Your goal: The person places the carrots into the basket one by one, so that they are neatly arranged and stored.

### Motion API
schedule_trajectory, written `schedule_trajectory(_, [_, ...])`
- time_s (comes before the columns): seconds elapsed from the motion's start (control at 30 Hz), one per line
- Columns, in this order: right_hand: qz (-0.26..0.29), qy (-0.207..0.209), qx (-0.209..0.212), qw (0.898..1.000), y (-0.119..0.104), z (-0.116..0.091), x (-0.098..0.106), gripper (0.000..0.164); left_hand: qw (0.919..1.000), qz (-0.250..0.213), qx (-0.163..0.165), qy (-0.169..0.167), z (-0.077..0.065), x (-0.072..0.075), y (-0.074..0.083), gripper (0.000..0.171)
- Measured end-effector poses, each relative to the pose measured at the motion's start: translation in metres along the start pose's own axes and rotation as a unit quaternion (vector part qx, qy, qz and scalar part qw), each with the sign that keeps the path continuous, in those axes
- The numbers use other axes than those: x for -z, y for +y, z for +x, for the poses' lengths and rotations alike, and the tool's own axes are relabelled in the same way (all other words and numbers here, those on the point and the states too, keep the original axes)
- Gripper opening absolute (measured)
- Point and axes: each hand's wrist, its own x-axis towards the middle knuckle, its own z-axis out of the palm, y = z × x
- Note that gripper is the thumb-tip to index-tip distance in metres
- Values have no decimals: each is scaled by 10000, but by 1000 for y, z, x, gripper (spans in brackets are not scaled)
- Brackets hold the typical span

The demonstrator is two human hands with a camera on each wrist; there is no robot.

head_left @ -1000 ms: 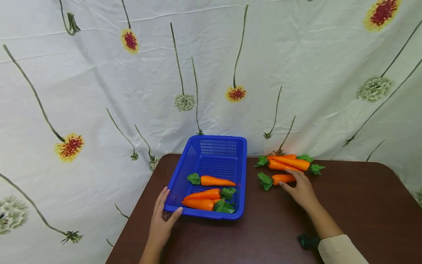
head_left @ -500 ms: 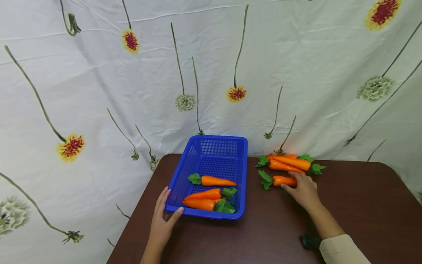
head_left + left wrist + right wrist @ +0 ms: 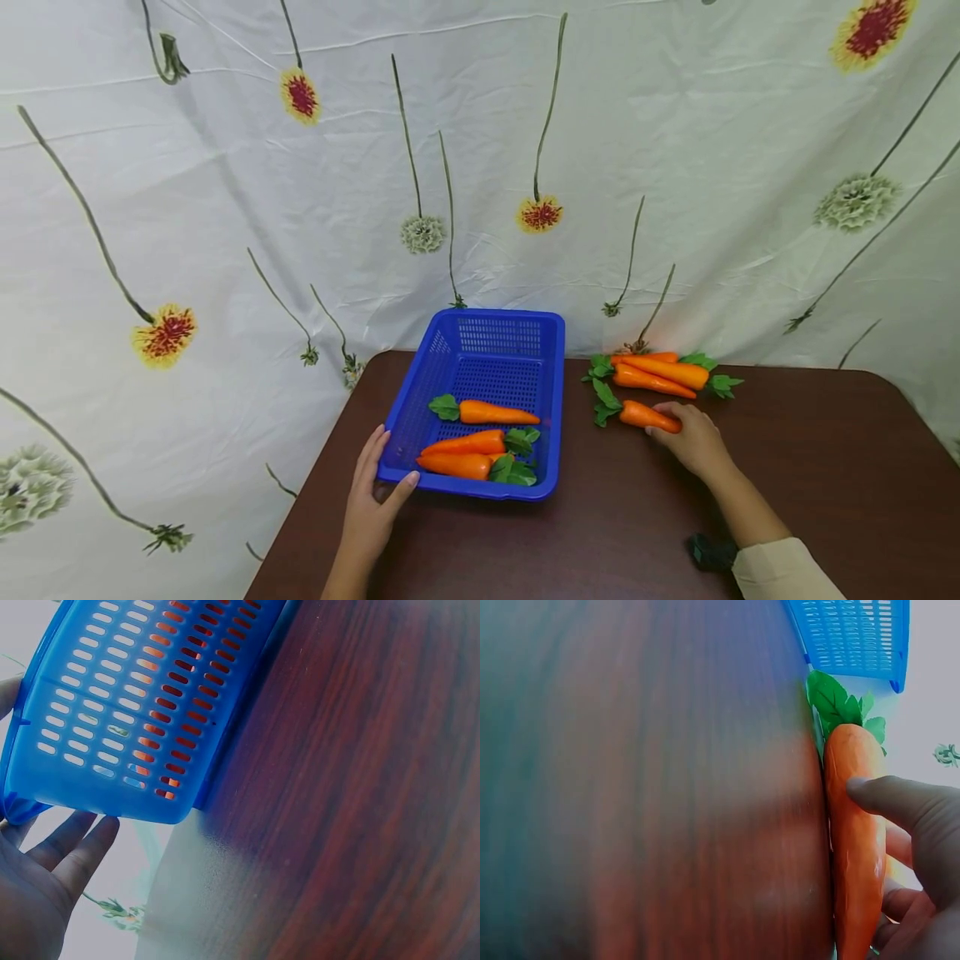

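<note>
My right hand (image 3: 693,440) pinches an orange carrot (image 3: 637,414) with leafy green top at its narrower half. In the right wrist view the thumb (image 3: 874,791) presses its near side and the fingers lie behind it. The leaves point left, towards the blue plastic basket (image 3: 480,487). My left hand (image 3: 365,512) rests at the basket's near left corner, thumb on the near rim and fingers along the left side. Those fingers (image 3: 86,855) look straight in the left wrist view. Several carrots (image 3: 457,465) lie in the basket's near half.
Beyond the held carrot lies a pile of several carrots (image 3: 648,377) at the table's back edge. A small dark object (image 3: 708,553) sits beside the right forearm. A flowered white cloth (image 3: 480,167) hangs behind the brown table (image 3: 810,467).
My right hand has taken hold of the single carrot, whose tip has swung a little nearer. The left hand stays at the basket corner.
</note>
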Motion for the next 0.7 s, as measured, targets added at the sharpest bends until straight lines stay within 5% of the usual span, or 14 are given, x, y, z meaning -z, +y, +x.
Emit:
schedule_trajectory(0.37, [201,-137,-62,9997,1,-1,4,50,9999,-32,105,-18,1,1,-2,75])
schedule_trajectory(0.7, [691,358,259,9966,-2,0,4,49,9999,-132,62,-17,1,1,-3,75])
